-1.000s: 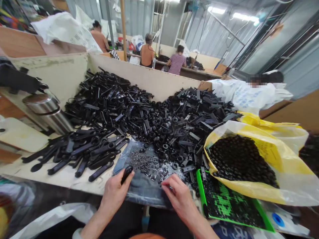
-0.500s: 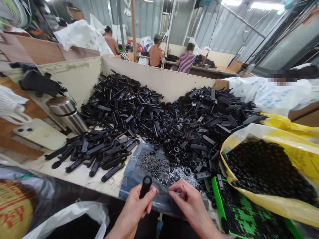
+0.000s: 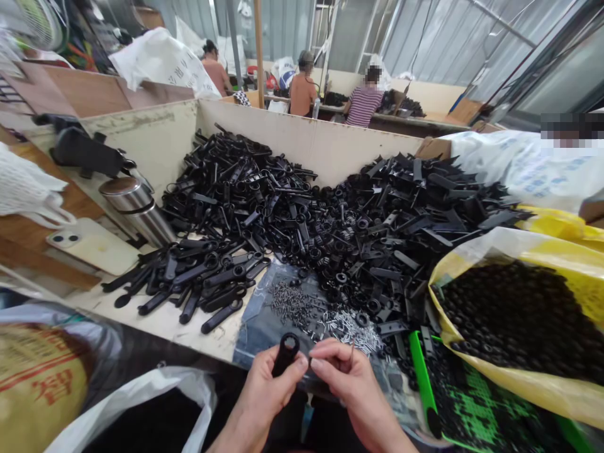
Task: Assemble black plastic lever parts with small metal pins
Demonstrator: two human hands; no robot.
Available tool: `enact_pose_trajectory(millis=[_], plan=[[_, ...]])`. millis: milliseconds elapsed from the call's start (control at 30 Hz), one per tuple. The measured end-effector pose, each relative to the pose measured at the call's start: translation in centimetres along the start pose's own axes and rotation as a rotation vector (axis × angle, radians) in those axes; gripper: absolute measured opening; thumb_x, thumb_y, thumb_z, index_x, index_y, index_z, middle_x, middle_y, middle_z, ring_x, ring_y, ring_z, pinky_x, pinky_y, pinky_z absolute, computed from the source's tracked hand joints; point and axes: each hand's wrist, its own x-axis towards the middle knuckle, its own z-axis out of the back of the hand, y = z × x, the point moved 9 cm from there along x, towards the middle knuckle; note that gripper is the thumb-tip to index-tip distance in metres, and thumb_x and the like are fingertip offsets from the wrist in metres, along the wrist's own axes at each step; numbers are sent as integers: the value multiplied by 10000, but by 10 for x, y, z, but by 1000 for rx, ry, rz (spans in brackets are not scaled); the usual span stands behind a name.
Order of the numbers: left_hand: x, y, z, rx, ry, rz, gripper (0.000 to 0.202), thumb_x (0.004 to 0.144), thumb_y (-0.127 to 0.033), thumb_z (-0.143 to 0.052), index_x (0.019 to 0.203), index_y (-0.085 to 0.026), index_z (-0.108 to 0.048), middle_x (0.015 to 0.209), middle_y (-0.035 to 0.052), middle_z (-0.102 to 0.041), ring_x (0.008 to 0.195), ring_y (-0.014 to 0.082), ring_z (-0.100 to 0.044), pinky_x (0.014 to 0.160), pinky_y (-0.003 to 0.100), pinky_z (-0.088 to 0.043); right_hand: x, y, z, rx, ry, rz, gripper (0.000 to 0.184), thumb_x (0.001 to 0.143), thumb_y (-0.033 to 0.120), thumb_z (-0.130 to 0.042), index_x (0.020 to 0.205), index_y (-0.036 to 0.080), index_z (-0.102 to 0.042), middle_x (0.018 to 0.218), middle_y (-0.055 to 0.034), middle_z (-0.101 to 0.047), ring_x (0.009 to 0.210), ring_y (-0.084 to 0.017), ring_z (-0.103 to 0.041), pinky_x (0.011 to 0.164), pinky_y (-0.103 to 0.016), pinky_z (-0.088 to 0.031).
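A black plastic lever [image 3: 285, 354] stands nearly upright in the left hand [image 3: 268, 396], its ring end on top, while a thin metal pin [image 3: 352, 351] pokes up, slightly tilted, from the right hand [image 3: 346, 384], just beside that ring

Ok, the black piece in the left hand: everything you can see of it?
The black plastic part is a moulded, rounded piece that stands roughly upright, leaning slightly, in the left hand. Its round top end shows a dark hole or socket. The fingers wrap around its lower length and hide the rest, so its full shape cannot be told. The right hand is close beside it.
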Motion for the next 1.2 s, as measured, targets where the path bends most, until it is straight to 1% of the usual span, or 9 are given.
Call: enact_pose_trajectory(millis=[100,233,333,467,600,767,900,1033,1200], plan=[[-2,-1,-1,48,21,9,489,705,-629,-768,744,-161,-633,470,-121,-310,422,44,-198,397,194,-130,-2,-15,0,89,-28,-99,272,649,444,-913,751,216,-804,815,3,-643,514,-37,-368,436,-166,-271],[-3,-3,1,55,32,22,455,726,-593,-765,736,-159,-630,494,-118,-306,449,46,-197,419,196,-139,-2,-22,-5,118,-23,-130,287,653,445,-913,759,204,-800,769,14,-628,502,-26,-340,424,-154,-245],[-3,-3,3,60,32,31,462,726,-597,-762,740,-152,-641,491,-114,-323,450,47,-199,422,202,-141,-1,-22,-6,89,3,-85,250,694,428,-892,767,207,-803,792,4,-647,533,-45,-420,452,-156,-321],[-2,2,1,4,30,88,464,690,-592,-791,726,-157,-632,467,-119,-322,436,46,-195,418,210,-127,-1,-17,0,-20,15,33,209,744,404,-859,794,206,-814,822,-35,-701,681,-129,-597,584,-206,-475],[-1,4,-3,-81,23,123,414,722,-543,-790,733,-164,-625,476,-120,-319,442,46,-193,422,208,-113,-2,-8,5,-124,12,96,193,796,396,-817,820,204,-817,847,-60,-736,689,-155,-638,594,-234,-507],[-1,2,-6,-62,21,126,446,713,-573,-792,726,-166,-611,478,-117,-327,436,40,-195,420,205,-101,-3,7,4,-227,-18,206,207,841,409,-765,808,208,-805,844,-74,-750,699,-182,-673,594,-252,-531],[-1,5,-7,-106,-10,146,444,716,-568,-796,753,-166,-610,470,-125,-315,436,39,-203,425,204,-96,-3,16,1,-287,-3,268,152,875,360,-737,838,227,-802,861,-65,-748,736,-180,-677,612,-244,-524],[1,13,-15,-245,6,201,401,695,-502,-829,773,-171,-615,426,-138,-322,414,30,-167,424,203,-101,0,16,4,-248,2,250,167,853,378,-763,815,218,-789,837,-52,-721,706,-164,-647,606,-239,-505],[4,21,-27,-434,55,333,379,655,-426,-852,749,-191,-571,381,-148,-349,360,8,-159,421,194,-115,6,-3,14,-230,-45,103,288,824,476,-778,871,193,-795,806,-43,-694,587,-126,-569,518,-223,-456]])
